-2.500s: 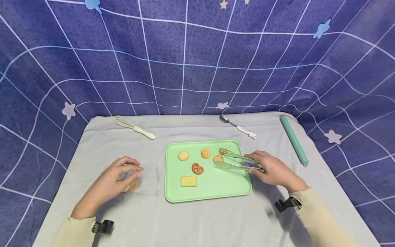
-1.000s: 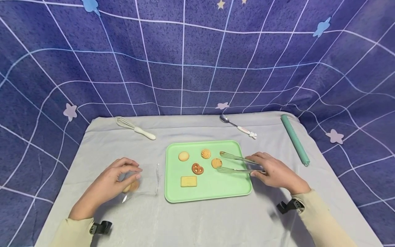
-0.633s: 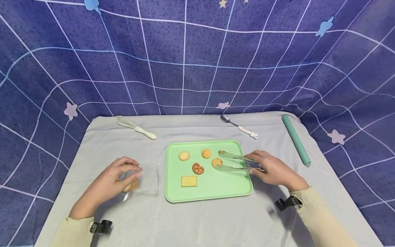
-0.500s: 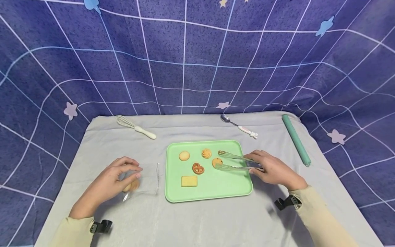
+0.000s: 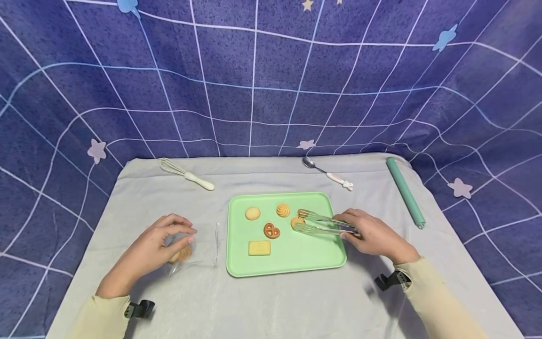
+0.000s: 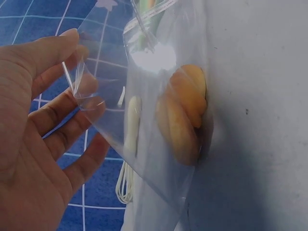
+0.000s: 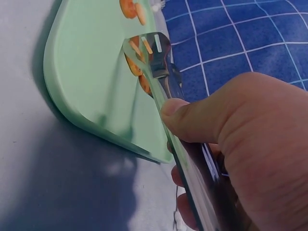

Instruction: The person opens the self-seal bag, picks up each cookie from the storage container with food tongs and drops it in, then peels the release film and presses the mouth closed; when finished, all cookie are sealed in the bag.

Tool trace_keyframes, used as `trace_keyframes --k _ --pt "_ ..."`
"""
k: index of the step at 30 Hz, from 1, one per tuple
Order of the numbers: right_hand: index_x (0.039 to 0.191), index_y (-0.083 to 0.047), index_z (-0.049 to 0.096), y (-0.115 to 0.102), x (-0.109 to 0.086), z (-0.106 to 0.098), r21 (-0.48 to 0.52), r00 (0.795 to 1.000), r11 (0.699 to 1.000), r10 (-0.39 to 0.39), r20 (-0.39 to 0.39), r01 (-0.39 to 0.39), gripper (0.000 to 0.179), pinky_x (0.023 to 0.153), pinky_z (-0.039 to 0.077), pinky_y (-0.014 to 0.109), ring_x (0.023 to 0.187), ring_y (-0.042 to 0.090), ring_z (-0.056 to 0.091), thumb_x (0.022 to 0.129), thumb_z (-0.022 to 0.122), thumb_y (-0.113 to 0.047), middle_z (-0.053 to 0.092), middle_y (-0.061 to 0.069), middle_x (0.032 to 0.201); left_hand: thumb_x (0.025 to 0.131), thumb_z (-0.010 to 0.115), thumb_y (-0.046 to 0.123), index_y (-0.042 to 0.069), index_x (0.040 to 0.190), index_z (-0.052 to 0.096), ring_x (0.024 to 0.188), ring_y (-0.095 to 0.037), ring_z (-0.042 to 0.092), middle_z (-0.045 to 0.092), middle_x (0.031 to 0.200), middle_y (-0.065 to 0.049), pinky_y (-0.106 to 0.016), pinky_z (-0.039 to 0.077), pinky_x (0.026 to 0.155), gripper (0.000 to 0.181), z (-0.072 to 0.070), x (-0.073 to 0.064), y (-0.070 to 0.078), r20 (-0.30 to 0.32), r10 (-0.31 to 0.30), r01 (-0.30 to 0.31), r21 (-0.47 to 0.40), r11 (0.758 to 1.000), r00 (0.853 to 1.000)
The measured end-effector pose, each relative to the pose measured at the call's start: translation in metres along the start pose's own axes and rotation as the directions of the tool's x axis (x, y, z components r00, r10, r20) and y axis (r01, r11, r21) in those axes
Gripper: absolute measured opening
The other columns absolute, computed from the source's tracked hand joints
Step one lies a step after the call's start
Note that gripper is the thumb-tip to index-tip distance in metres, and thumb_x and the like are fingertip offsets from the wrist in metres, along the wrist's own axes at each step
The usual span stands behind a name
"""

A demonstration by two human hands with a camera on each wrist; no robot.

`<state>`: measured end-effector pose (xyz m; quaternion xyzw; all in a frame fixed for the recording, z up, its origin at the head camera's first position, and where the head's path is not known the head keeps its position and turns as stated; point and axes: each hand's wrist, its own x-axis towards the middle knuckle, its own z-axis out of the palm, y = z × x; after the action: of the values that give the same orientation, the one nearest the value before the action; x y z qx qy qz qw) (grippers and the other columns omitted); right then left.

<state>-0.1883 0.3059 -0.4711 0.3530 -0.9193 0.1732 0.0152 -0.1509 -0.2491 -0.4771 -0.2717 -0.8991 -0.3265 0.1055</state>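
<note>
In the head view, my left hand [image 5: 152, 247] is at the left over a clear plastic bag [image 5: 205, 245]. The left wrist view shows thumb and fingers pinching the raised edge of this bag [image 6: 144, 125], and golden cookies [image 6: 187, 94] lie inside it. My right hand [image 5: 377, 235] grips metal tongs [image 5: 319, 230] by their rear part. Their slotted ends reach over the right side of a green tray [image 5: 296, 262], one on each side of a round chip cookie [image 5: 296, 221]. In the right wrist view, the thumb presses along the tongs [image 7: 185, 168].
A round cookie [image 5: 252, 213], a swirl cookie [image 5: 283, 210], a pretzel [image 5: 271, 231] and a rectangular biscuit [image 5: 259, 248] also lie on the tray. Behind it are a whisk [image 5: 192, 179] and a spoon [image 5: 334, 178]; a green rolling pin [image 5: 404, 192] lies far right.
The tong ends have come closer together around the chip cookie, which has shifted slightly toward me since the earliest frame. My left hand stays in place at the bag.
</note>
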Motion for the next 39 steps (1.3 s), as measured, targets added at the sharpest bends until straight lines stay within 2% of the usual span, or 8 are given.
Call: trace_keyframes --k 4,16,24,29,35,39 --pt "0.132 -0.008 0.064 -0.001 0.0 0.0 -0.006 1.0 1.0 -0.005 -0.012 0.005 0.041 0.093 0.051 0.045 0.112 0.02 0.06 0.093 0.076 -0.016 0.064 0.003 0.12 0.089 0.081 0.011 0.021 0.103 0.078 0.107 -0.018 0.059 0.064 0.113 0.002 -0.019 0.04 0.092 0.018 0.0 0.0 0.0 -0.007 0.008 -0.008 0.001 1.0 1.0" --pt "0.132 -0.007 0.064 -0.004 0.0 0.003 -0.001 0.999 1.0 -0.022 -0.036 0.022 0.04 0.096 0.049 0.046 0.116 0.023 0.059 0.094 0.075 -0.017 0.064 0.004 0.123 0.089 0.081 0.014 0.022 0.104 0.078 0.108 -0.015 0.058 0.062 0.115 0.006 -0.018 0.039 0.093 0.016 -0.001 -0.003 -0.002 0.002 -0.023 0.023 0.015 1.0 1.0" --pt "0.132 -0.006 0.064 -0.01 0.003 0.003 0.01 0.999 0.999 -0.035 -0.028 0.035 0.041 0.096 0.049 0.046 0.116 0.022 0.059 0.095 0.074 -0.018 0.064 0.005 0.124 0.091 0.08 0.016 0.022 0.105 0.078 0.109 -0.015 0.057 0.062 0.115 0.005 -0.023 0.042 0.091 0.016 -0.001 -0.003 -0.001 0.009 -0.032 0.032 0.024 0.999 0.999" --pt "0.133 -0.006 0.063 -0.016 0.01 0.002 0.023 0.999 0.999 -0.048 -0.021 0.049 0.042 0.097 0.049 0.045 0.116 0.021 0.059 0.095 0.074 -0.019 0.064 0.003 0.123 0.091 0.08 0.016 0.023 0.105 0.078 0.108 -0.015 0.057 0.062 0.115 0.007 -0.023 0.042 0.091 0.016 -0.001 -0.004 -0.001 0.007 -0.035 0.035 0.027 0.999 0.999" --pt "0.135 -0.009 0.062 -0.027 0.024 0.003 0.04 0.997 0.997 -0.071 -0.015 0.071 0.043 0.099 0.048 0.044 0.118 0.02 0.058 0.096 0.073 -0.021 0.063 0.002 0.125 0.09 0.08 0.014 0.022 0.105 0.078 0.108 -0.015 0.057 0.063 0.114 0.001 -0.023 0.042 0.09 0.017 -0.001 -0.004 -0.001 0.006 -0.021 0.021 0.016 1.0 1.0" --pt "0.136 -0.01 0.062 -0.037 0.037 0.005 0.058 0.996 0.994 -0.093 -0.012 0.094 0.043 0.098 0.048 0.043 0.118 0.018 0.057 0.096 0.073 -0.022 0.063 0.0 0.126 0.09 0.08 0.013 0.022 0.105 0.078 0.108 -0.016 0.057 0.063 0.115 0.004 -0.023 0.042 0.09 0.017 -0.003 -0.006 0.0 0.002 -0.017 0.017 0.019 1.0 1.0"
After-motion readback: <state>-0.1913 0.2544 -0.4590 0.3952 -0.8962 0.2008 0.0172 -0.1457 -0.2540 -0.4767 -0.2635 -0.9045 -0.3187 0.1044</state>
